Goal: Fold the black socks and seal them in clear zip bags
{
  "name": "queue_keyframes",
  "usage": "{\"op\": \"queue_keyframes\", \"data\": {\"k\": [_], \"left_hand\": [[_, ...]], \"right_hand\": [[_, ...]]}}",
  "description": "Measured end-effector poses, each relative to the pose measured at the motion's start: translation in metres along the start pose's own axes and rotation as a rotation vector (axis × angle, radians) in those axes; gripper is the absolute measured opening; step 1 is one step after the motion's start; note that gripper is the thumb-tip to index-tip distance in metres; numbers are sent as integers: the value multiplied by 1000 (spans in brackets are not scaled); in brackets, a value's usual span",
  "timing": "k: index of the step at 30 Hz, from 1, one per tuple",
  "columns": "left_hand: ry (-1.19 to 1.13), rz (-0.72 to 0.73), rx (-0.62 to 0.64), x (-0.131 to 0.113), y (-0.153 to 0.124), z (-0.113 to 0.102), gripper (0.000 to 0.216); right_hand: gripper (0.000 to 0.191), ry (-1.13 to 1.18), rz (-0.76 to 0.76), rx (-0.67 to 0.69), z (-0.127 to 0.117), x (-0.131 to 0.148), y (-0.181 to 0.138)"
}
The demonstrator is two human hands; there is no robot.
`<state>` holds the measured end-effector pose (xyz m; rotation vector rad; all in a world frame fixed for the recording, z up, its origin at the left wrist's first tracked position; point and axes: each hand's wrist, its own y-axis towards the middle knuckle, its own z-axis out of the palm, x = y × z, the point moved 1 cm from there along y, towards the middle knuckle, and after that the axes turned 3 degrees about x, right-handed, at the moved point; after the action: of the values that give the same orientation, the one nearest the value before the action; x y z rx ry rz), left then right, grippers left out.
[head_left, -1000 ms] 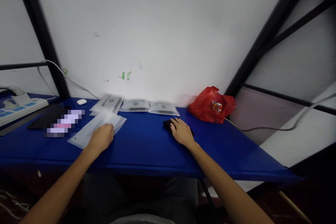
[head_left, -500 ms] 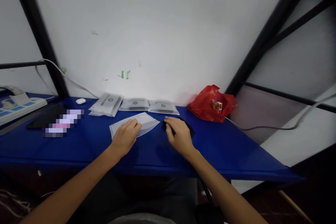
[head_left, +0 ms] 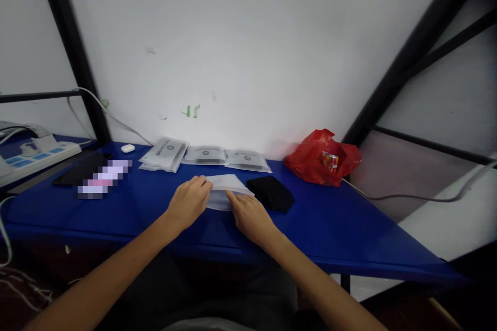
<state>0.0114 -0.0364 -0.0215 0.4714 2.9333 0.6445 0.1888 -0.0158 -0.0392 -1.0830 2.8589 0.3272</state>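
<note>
My left hand (head_left: 190, 197) is closed on the left side of a frosted plastic zip bag (head_left: 227, 182), held just above the blue table. At the bag's right end, my right hand (head_left: 251, 217) has its index finger against the open mouth and its other fingers curled by the edge. The bag's mouth gapes slightly towards me. Just right of it lies a folded black cloth item (head_left: 271, 193), touched by neither hand.
Along the wall lie a stack of frosted bags (head_left: 165, 154) and two filled ones (head_left: 204, 154), (head_left: 247, 159). A red plastic bag (head_left: 322, 158) stands at the right. On the blue table (head_left: 334, 232)'s left are a white earbud case (head_left: 128, 148), a dark tablet (head_left: 81, 168) and a power strip (head_left: 46, 158).
My right hand has left the black cloth item and moved left to the frosted bag's mouth. The bag has shifted right in my left hand, and the view has turned slightly left.
</note>
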Motion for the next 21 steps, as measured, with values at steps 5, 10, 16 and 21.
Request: {"op": "queue_keyframes", "data": {"k": [5, 10, 16, 21], "left_hand": [[17, -15, 92, 2, -10, 6, 19], [33, 35, 82, -2, -12, 10, 20], [100, -84, 101, 11, -12, 13, 23], [95, -132, 52, 25, -16, 24, 25]], "right_hand": [[47, 1, 64, 22, 7, 5, 9], [27, 137, 59, -24, 8, 11, 19], [31, 413, -137, -148, -4, 2, -2], [27, 381, 90, -362, -17, -48, -19]]}}
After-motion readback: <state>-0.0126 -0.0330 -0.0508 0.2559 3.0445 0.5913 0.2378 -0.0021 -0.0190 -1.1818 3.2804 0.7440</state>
